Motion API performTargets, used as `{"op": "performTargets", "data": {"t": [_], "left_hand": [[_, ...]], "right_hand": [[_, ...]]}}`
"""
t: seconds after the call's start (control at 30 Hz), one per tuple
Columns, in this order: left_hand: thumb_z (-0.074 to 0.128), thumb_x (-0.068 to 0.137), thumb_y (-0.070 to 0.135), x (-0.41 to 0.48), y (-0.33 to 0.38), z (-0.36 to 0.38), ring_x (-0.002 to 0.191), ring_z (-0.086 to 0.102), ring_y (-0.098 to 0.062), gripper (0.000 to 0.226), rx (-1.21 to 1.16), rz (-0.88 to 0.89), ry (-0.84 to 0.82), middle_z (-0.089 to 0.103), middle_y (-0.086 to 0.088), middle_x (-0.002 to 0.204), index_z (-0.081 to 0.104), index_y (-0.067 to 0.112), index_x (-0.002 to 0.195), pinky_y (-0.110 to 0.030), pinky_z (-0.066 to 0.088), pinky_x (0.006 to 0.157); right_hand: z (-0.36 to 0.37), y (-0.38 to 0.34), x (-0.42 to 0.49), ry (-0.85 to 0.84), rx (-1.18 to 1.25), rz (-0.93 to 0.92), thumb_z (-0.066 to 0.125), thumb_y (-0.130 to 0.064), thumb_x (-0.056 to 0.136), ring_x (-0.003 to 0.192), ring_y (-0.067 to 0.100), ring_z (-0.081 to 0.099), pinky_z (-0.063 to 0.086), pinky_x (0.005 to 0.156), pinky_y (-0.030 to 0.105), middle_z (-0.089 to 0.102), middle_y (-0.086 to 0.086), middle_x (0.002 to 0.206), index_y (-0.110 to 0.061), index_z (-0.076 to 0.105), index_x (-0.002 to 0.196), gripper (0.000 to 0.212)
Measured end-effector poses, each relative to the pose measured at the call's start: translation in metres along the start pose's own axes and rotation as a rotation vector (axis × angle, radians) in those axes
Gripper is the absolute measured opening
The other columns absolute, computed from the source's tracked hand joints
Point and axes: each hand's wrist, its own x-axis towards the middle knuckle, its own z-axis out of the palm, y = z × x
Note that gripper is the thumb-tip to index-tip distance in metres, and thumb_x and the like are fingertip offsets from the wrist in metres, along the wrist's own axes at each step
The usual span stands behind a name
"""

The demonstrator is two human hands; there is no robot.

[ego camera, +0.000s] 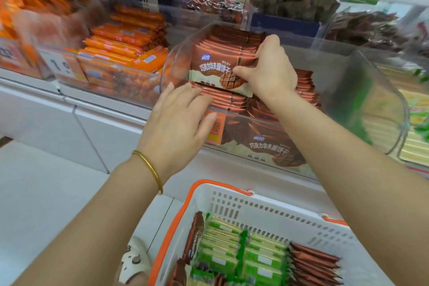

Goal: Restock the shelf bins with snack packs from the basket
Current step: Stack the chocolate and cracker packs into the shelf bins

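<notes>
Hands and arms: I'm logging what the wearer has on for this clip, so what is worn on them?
Both arms are bare as far as the picture's edge, with no sleeves and no gloves. The left hand has a thin, plain gold-coloured bangle at its wrist. The right hand shows no watch or band. No rings show on either hand.

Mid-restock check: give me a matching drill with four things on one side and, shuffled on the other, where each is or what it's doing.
Things:
1. right hand
2. left hand
3. green packs
4. orange sausage sticks

Places or states:
a. lying in the white basket
b. binned left of the brown packs
c. gripping a stack of brown packs
d. resting flat on the lower brown packs

Pairs: 1-c, 2-d, 3-a, 4-b
</notes>
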Motion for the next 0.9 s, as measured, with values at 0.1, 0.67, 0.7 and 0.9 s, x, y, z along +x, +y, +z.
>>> {"op": "performTargets", "data": {"t": [0.1,0.67,0.7,0.9], "left_hand": [[0.028,0.090,0.043,-0.003,0.002,0.002,0.132,0.040,-0.031,0.056,0.009,-0.011,0.004,0.054,-0.012,0.131,0.057,0.010,0.126,-0.042,0.015,0.114],[0.038,0.090,0.031,-0.044,0.025,-0.008,0.131,0.038,-0.034,0.047,0.017,0.030,0.020,0.052,-0.013,0.125,0.051,0.006,0.128,-0.047,0.033,0.109],[0.038,0.090,0.030,-0.040,0.026,-0.008,0.130,0.040,-0.034,0.047,0.019,0.033,0.040,0.053,-0.014,0.122,0.052,0.006,0.127,-0.047,0.032,0.109],[0.042,0.089,0.028,-0.018,0.030,-0.010,0.099,0.048,-0.033,0.040,-0.012,0.030,0.142,0.053,-0.015,0.103,0.058,0.005,0.116,-0.044,0.046,0.079]], "right_hand": [[-0.008,0.003,-0.004,-0.061,0.046,0.040,0.076,-0.044,0.075,0.102,0.024,0.058,0.037,0.066,0.035,0.054,0.004,0.118,-0.013,0.041,0.117,0.063],[-0.035,0.010,-0.045,-0.407,-0.080,-0.268,0.075,-0.023,0.078,0.108,0.018,0.054,0.046,0.089,0.034,0.059,-0.001,0.122,-0.024,0.060,0.122,0.046],[-0.033,0.009,-0.040,-0.455,-0.108,-0.287,0.076,-0.029,0.077,0.110,0.019,0.054,0.045,0.089,0.033,0.058,-0.001,0.124,-0.023,0.059,0.123,0.050],[-0.018,0.014,-0.025,-0.466,-0.205,-0.398,0.068,-0.033,0.085,0.107,0.021,0.056,0.047,0.091,0.038,0.061,0.000,0.118,-0.020,0.061,0.116,0.034]]}}
